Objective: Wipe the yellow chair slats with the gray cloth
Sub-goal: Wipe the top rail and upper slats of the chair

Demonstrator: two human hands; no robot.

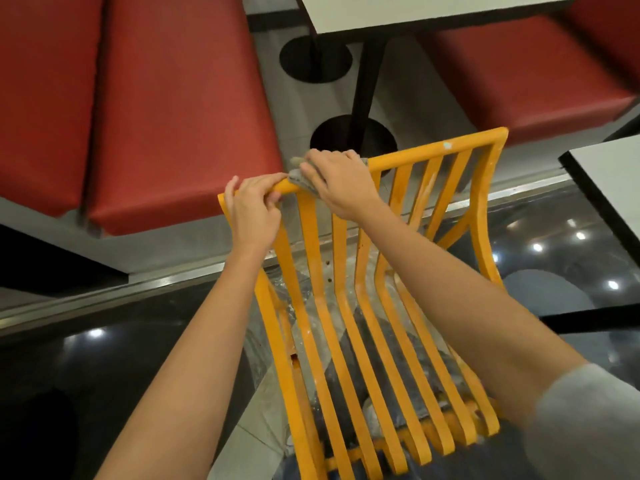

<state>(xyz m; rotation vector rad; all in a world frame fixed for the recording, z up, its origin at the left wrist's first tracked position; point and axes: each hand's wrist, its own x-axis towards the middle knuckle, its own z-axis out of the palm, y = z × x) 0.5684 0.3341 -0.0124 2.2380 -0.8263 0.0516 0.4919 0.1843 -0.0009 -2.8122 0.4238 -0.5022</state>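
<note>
Yellow slatted wooden chair, top rail tilted up to the right, slats running toward the viewer, left hand gripping the rail's left end, right hand clamping crumpled gray cloth on the rail beside it

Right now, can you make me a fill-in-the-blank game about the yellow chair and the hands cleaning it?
1. The right hand presses a gray ____ onto the chair's top rail.
2. The left hand grips the top rail near its ____ corner.
3. The benches behind the yellow chair have cushions colored ____.
4. The white table stands on a post colored ____.

Missing words: cloth; left; red; black
</note>
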